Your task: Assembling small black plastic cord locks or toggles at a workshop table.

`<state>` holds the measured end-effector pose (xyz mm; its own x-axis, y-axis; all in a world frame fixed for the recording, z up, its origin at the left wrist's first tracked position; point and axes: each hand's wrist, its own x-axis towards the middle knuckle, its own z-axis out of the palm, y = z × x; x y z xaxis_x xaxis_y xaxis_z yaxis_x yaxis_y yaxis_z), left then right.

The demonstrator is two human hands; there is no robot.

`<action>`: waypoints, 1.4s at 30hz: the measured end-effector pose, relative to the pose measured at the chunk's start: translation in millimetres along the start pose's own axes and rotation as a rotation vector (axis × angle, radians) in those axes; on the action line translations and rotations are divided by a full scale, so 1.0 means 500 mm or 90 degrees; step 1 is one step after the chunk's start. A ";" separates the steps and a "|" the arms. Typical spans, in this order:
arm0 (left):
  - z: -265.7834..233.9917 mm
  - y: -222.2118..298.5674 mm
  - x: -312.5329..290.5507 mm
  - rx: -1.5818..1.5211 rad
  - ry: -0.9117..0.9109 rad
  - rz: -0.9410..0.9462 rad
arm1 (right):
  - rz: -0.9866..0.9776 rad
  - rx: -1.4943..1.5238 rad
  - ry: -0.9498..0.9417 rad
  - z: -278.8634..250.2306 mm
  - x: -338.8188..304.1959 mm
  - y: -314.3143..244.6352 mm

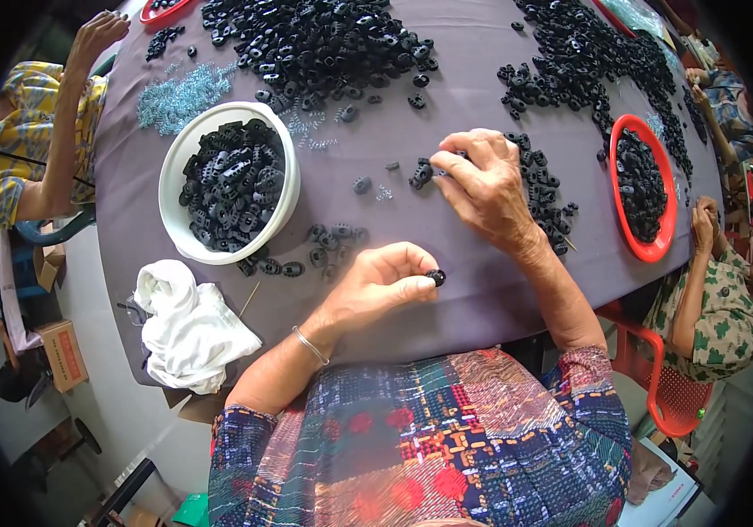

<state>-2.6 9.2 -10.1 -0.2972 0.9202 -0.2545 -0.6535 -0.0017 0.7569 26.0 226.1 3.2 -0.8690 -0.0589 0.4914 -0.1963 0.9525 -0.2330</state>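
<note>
My left hand [385,283] pinches a small black plastic cord-lock part [435,277] between thumb and forefinger, just above the table's near side. Farther right, my right hand [486,189] reaches over the cloth with thumb and forefinger closed on a black cord-lock piece [424,173]; the fingers partly hide it. To the left of these fingertips lie a loose black part [362,184] and a few tiny springs [384,193]. Several more black parts [334,241] lie beyond my left hand.
A white tub [290,198] full of black parts stands left, with a white cloth [187,325] nearer me. Large black heaps [315,48] and pale-blue springs [185,97] lie beyond. A red basin [670,206] sits right. Other people sit at both sides of the table.
</note>
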 end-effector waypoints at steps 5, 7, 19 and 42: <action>-0.002 -0.001 -0.002 0.010 0.002 0.005 | -0.031 -0.011 -0.028 0.029 0.022 -0.031; -0.001 0.001 -0.001 0.006 0.001 0.003 | -0.031 -0.002 -0.026 0.039 0.006 -0.027; -0.007 0.009 -0.006 -0.016 0.001 -0.015 | 0.170 0.449 0.000 0.011 -0.007 -0.031; -0.005 0.012 -0.004 -0.083 0.123 0.179 | 0.475 0.997 -0.176 -0.019 -0.005 -0.035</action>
<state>-7.4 6.4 -6.6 -0.5962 0.7856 -0.1652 -0.6064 -0.3058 0.7340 36.0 212.4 14.1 -0.9812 0.0142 -0.1925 0.1753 -0.3519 -0.9195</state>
